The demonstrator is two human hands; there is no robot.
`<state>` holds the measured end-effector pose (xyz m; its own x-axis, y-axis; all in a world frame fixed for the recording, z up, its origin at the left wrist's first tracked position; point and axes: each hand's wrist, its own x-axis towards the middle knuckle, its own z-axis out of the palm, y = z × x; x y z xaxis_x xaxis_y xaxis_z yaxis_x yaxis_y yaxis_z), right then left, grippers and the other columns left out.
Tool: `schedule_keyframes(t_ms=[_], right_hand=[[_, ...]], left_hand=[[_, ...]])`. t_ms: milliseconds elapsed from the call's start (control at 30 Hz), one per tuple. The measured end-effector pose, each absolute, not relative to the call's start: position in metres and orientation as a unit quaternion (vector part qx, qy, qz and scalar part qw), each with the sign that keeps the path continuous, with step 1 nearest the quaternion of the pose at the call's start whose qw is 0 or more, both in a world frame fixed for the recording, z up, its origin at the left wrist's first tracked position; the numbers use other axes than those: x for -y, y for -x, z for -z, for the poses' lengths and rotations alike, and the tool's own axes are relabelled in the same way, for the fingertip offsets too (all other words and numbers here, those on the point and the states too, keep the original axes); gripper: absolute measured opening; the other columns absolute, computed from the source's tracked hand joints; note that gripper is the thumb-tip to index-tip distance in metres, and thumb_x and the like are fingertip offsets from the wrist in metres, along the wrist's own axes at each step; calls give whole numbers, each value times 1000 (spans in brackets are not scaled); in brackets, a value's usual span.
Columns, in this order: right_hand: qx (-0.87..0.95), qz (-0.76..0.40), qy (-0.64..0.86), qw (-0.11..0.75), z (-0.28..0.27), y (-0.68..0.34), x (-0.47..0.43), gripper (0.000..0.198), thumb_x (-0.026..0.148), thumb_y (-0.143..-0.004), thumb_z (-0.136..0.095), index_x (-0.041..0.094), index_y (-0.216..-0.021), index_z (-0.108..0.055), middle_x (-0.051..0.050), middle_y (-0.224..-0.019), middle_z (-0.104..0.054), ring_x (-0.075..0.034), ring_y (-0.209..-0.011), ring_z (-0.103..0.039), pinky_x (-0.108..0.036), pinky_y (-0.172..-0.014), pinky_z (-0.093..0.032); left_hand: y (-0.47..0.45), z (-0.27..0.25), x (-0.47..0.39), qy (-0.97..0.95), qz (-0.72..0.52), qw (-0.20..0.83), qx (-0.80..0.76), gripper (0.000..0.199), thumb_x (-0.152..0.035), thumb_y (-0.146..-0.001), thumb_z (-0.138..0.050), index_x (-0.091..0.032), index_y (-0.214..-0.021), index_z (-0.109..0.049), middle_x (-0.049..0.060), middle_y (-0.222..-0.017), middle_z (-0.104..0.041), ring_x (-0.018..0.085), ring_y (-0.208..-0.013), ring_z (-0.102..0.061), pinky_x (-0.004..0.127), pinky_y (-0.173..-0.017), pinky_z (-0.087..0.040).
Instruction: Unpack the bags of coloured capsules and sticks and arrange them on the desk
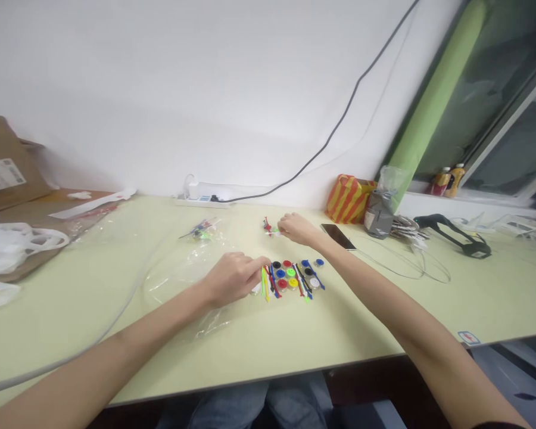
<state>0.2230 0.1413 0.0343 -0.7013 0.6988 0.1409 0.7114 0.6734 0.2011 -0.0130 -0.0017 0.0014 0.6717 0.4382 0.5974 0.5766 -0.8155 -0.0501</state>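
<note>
Pale yellow tabletop (250, 351) and white wall (205, 89) frame two bare hands at work among small plastic parts. The left hand (237, 277) is loosely curled, forefinger and thumb reaching to the left end of a neat spread of parts; whether the fingertips grip anything cannot be told. The right hand (297, 229), farther from the body, is bent at the knuckles with its fingertips at a small heap (267, 226) of parts; its hold, too, cannot be made out. Pieces this slight would seem best handled by the fingertips alone, lifted singly, with wrist and forearm kept off the spread. Just right of the left hand and on the near side of the right lie colored discs (290, 272), flat, round and with no long axis to read, flanked by sticks (266, 291). The sticks' long axes run from far to near, most slanting slightly rightward; their arrow-like heads, where visible, point back toward the person. In the heap, pieces lie at mixed angles, too small to read singly. Beside the left hand spreads a clear plastic bag (170, 277); beyond that hand rests a second heap (204, 230). Just right of the right hand lies a phone (338, 236), with a striped bag (351, 199) beyond it.
</note>
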Motion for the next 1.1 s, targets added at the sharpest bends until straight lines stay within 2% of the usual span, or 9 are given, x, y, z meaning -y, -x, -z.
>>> schedule_keyframes(t_ms=[167, 267, 333, 367, 500, 667, 800, 967, 1100], right_hand=[[893, -61, 383, 229, -50, -234, -95, 10, 21, -94, -61, 16, -92, -70, -7, -95, -74, -19, -87, -65, -28, -80, -44], [873, -174, 335, 308, -50, -234, -54, 15, 32, -93, -65, 18, -90, -70, -4, -89, -74, -18, -85, -65, -28, -80, -46], [863, -226, 314, 324, -43, -229, -34, 15, 33, -90, -68, 18, -86, -71, -4, -87, -74, -18, -81, -65, -30, -80, -48], [859, -245, 304, 331, -38, -226, -27, 14, 32, -89, -68, 19, -86, -71, -3, -87, -74, -17, -80, -64, -30, -80, -49], [835, -293, 276, 374, -17, -213, -18, 8, 25, -88, -66, 19, -85, -70, -2, -85, -73, -16, -76, -62, -29, -75, -50], [787, -354, 276, 423, -8, -213, -15, 17, 34, -86, -74, 18, -85, -69, -2, -82, -71, -15, -74, -64, -27, -72, -51], [759, -471, 224, 390, -11, -219, -12, 30, 42, -87, -75, 18, -101, -62, -4, -89, -74, -16, -76, -67, -28, -70, -53], [757, -476, 227, 387, -15, -213, 0, 36, 52, -90, -70, 21, -100, -55, 1, -72, -69, -13, -59, -63, -23, -55, -50], [762, -474, 220, 382, -15, -207, 7, 36, 52, -90, -70, 21, -96, -52, 1, -71, -69, -12, -56, -61, -24, -54, -50]], left_hand=[[13, -2, -1, 876, 329, 98, 339, 22, -24, -102, -43, -19, -110, -63, 2, -86, -71, 14, -72, -67, 27, -68, -48], [14, -1, -3, 859, 349, 67, 367, 35, -38, -101, -51, -19, -130, -54, 3, -95, -69, 17, -82, -68, 30, -74, -51], [14, -1, -3, 856, 357, 52, 370, 47, -44, -99, -55, -20, -139, -47, 3, -99, -67, 18, -85, -68, 31, -75, -52], [13, -1, -3, 861, 355, 49, 361, 44, -45, -99, -56, -20, -135, -50, 3, -100, -67, 18, -85, -67, 31, -76, -52], [9, -3, 3, 884, 341, 58, 314, 18, -35, -102, -50, -19, -101, -58, 4, -93, -67, 17, -82, -65, 29, -73, -50], [5, -6, 8, 892, 318, 51, 317, 16, -26, -101, -42, -19, -108, -55, 6, -99, -66, 19, -88, -65, 31, -77, -49], [6, -4, 4, 895, 309, 29, 319, 20, -24, -102, -42, -19, -115, -56, 6, -99, -65, 19, -86, -63, 31, -77, -48], [8, -3, 0, 912, 296, 14, 284, 14, -23, -103, -44, -19, -104, -57, 5, -95, -60, 19, -89, -58, 30, -78, -47], [10, -4, -1, 921, 297, 9, 251, 12, -20, -102, -47, -19, -97, -57, 4, -90, -58, 18, -85, -55, 29, -75, -45]])
